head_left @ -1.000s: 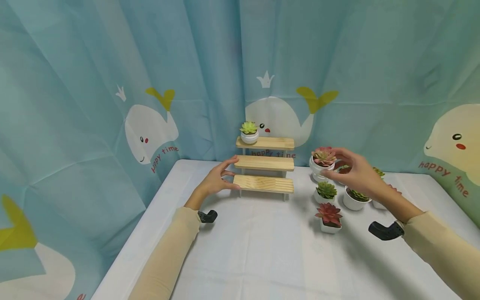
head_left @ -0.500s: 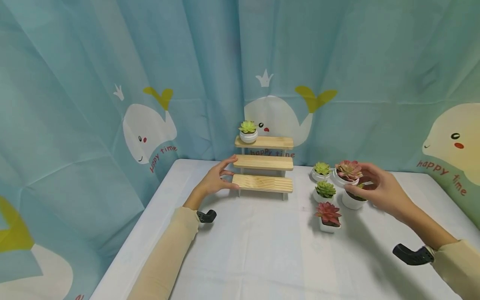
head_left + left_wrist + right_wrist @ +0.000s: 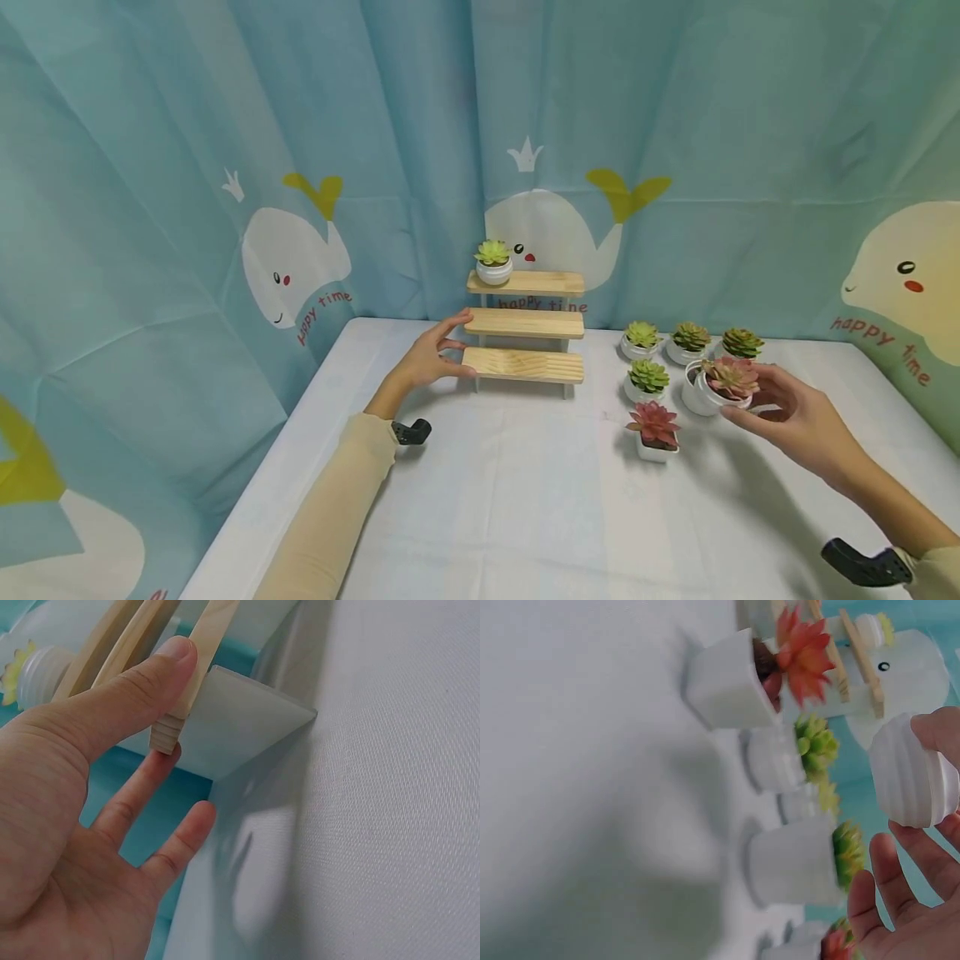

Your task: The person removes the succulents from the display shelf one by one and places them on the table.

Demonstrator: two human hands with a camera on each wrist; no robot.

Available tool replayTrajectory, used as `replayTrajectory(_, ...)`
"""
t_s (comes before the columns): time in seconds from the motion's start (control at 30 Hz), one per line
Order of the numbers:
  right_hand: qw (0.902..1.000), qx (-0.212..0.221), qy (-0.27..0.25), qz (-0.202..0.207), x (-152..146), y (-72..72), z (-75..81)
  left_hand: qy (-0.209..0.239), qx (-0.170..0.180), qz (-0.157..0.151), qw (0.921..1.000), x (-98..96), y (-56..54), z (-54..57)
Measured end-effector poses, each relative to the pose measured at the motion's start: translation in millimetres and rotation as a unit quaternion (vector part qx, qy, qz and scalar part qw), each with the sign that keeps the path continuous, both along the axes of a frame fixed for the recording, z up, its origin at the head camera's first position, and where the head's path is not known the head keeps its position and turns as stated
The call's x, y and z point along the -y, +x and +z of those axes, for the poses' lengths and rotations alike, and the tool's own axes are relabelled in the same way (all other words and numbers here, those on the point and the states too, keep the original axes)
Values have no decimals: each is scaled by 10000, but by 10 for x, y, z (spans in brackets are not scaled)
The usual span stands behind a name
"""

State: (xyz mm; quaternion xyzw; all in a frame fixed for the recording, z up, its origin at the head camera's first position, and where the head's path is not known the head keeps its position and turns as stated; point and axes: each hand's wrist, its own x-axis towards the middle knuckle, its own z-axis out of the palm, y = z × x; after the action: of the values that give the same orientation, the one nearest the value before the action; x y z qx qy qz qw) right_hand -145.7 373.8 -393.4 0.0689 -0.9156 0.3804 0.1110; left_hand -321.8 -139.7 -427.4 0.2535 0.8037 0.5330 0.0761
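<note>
My left hand (image 3: 429,357) pinches the left end of a three-tier wooden shelf stand (image 3: 525,322), with its thumb at the lowest board and a finger at the middle one. In the left wrist view the thumb (image 3: 142,684) lies along a board's edge. A light green succulent in a white pot (image 3: 493,272) sits at the left of the top tier. Off to the right, my right hand (image 3: 806,421) holds a pink succulent (image 3: 731,377) by its round white pot (image 3: 907,772), raised off the table. It partly covers another white pot (image 3: 696,398) behind it.
Close by stand several potted succulents: a red one (image 3: 654,423) in a square pot at the front, a green one (image 3: 648,377) behind it, and a back row with a light green plant (image 3: 642,335) and darker ones (image 3: 690,337). A whale-printed curtain (image 3: 420,167) hangs behind the table.
My right hand has carried the pink succulent right and toward me, from beside the stand to over the right-hand pots, uncovering the back row. My left hand stays at the stand.
</note>
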Motion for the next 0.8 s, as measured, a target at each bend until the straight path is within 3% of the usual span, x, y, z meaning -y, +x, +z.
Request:
replayTrajectory(0.33,9996,106,-211,-136,-136,158,-314,4,-13,-6,10000,13,-18,-30)
replayTrajectory(0.8,9994,293,-131,-137,-152,233,-515,48,6,0,10000,6,-35,-18)
